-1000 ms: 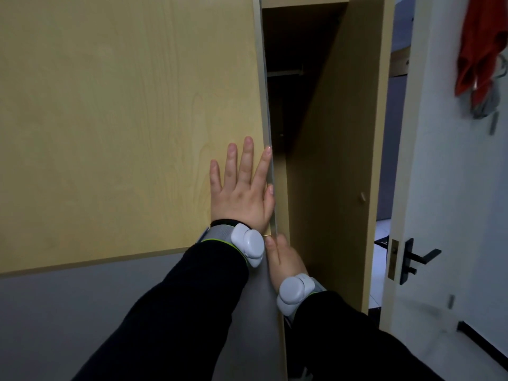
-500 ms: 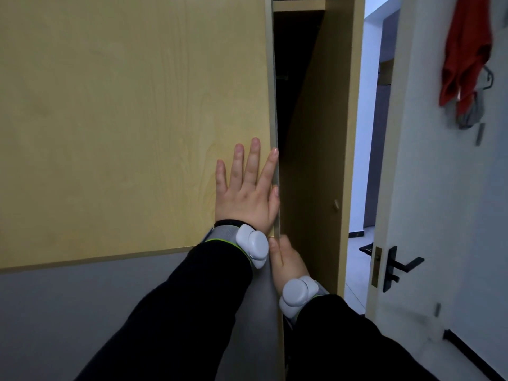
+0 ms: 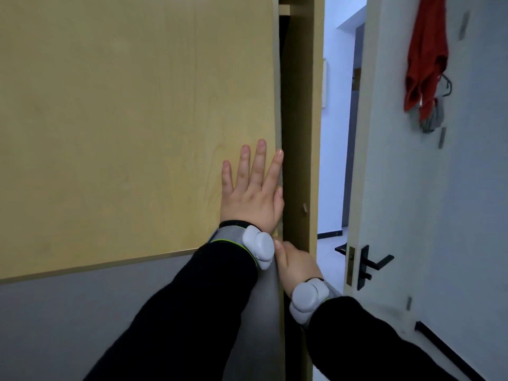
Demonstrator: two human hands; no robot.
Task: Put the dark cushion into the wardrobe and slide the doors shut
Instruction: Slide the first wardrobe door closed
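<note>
The wardrobe's sliding door (image 3: 137, 127), pale wood above and grey below, fills the left of the view. My left hand (image 3: 251, 196) lies flat on it with fingers spread, close to its right edge. Just below, my right hand (image 3: 295, 264) curls its fingers around that edge, inside the gap. Only a narrow dark slit of the wardrobe interior (image 3: 291, 105) shows between the door edge and the wardrobe's right side panel (image 3: 312, 133). The dark cushion is not visible.
An open white room door (image 3: 412, 188) with a black lever handle (image 3: 375, 264) stands to the right. Red and grey clothes (image 3: 426, 67) hang on it. Between wardrobe and door a bright corridor (image 3: 334, 133) shows.
The sliding door has travelled right with both hands on it. The opening has shrunk from a wide gap showing the hanging rail to a narrow slit.
</note>
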